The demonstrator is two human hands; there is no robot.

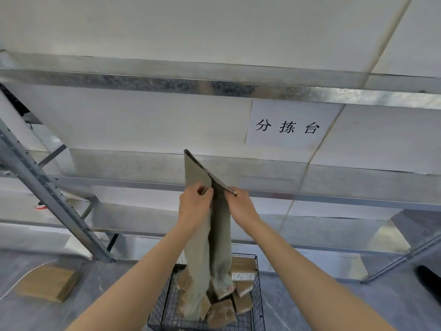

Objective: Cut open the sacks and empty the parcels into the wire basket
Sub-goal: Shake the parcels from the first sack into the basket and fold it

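Note:
A grey-green sack (pixel 199 254) hangs upside down over the black wire basket (pixel 162 304) on the floor. My left hand (pixel 194 206) grips the sack's bottom end on the left, and my right hand (pixel 241 206) pinches its right corner. The sack's upper corner sticks up above both hands. Its open mouth reaches down into the basket, where several brown cardboard parcels (pixel 242 304) lie in a heap. One parcel carries a white label (pixel 243 276). No cutting tool shows in either hand.
A metal rack with a slanted upright (pixel 47 185) stands behind the basket, with shelves across the view. A white paper sign (pixel 287 126) with black characters hangs on the wall. A flat cardboard box (pixel 49 283) lies on the grey floor at the left.

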